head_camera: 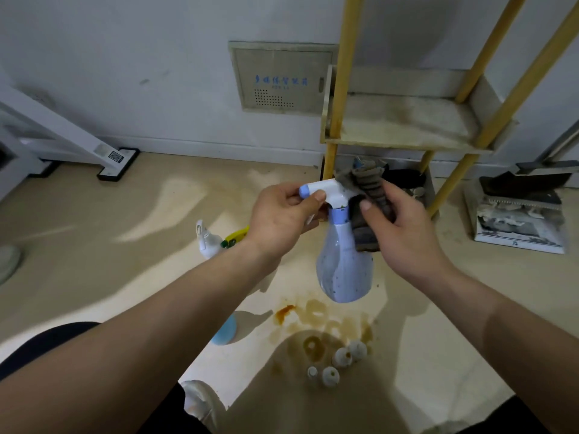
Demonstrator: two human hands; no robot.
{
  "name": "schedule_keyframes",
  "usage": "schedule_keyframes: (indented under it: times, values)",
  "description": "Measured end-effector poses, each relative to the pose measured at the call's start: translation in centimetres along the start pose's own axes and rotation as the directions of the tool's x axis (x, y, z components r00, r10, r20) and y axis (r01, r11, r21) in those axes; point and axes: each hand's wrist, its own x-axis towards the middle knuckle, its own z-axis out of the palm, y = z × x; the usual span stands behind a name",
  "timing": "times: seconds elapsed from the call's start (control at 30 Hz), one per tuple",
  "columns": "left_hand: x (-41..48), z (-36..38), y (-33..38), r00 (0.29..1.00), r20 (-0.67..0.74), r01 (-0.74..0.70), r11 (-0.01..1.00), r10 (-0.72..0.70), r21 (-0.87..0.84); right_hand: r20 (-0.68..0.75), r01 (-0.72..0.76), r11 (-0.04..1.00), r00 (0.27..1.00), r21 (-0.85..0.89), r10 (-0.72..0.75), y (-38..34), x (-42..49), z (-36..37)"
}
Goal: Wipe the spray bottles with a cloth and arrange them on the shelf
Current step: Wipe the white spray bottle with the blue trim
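Partly hidden, in the head view, is the bottle (343,270). The left hand (282,214) covers most of its trigger, and the cloth (366,202) covers the back of its white sprayer head and one side of the neck. The bottle is held in the air in front of the shelf (407,120), above the floor (94,245). Its long axis runs close to upright, with the base down towards the camera and the nozzle pointing left.

The left hand pinches the sprayer head, with the thumb lying on top by the nozzle and the fingers curled underneath. The right hand (404,223) grips the bunched cloth, with the thumb over it, and presses it against the neck.

The left forearm cuts off a white bottle (208,242) on the floor, so only its top shows. The forearm also hides most of a blue bottle (224,332) nearer the camera. A yellow-green thing (235,238) beside the white bottle is too covered to make out. Small bottles (338,361) stand among brown stains (313,311) lower down, blurred. The shelf's upper tiers run out of frame, and its lowest tier sits in shadow behind the cloth.
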Motion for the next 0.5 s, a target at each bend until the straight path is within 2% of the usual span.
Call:
schedule_keyframes:
  times: [0.1,0.23,0.3,0.4,0.5]
  values:
    - [0.4,0.4,-0.1,0.999,-0.051,-0.009,1.000,0.011,0.028,0.030,0.006,0.997,1.000,-0.070,-0.004,0.0,-0.3,1.5]
    - [0.7,1.2,-0.7,0.998,-0.064,-0.003,0.995,0.009,0.098,-0.061,0.008,0.999,0.998,-0.050,-0.011,0.4,0.0,1.7]
    - [0.7,1.4,-0.7,0.998,-0.057,-0.006,0.996,0.011,0.090,-0.058,0.067,0.990,0.996,-0.123,-0.074,0.4,-0.4,2.2]
    - [0.8,1.4,-0.2,0.998,-0.057,-0.001,1.000,0.000,-0.014,-0.009,0.217,0.922,0.973,-0.321,-0.232,1.1,-0.9,3.1]
    - [1.0,1.1,0.3,0.994,-0.105,0.021,0.998,-0.027,-0.056,0.038,0.273,0.887,0.959,-0.373,-0.280,2.1,-0.7,2.8]
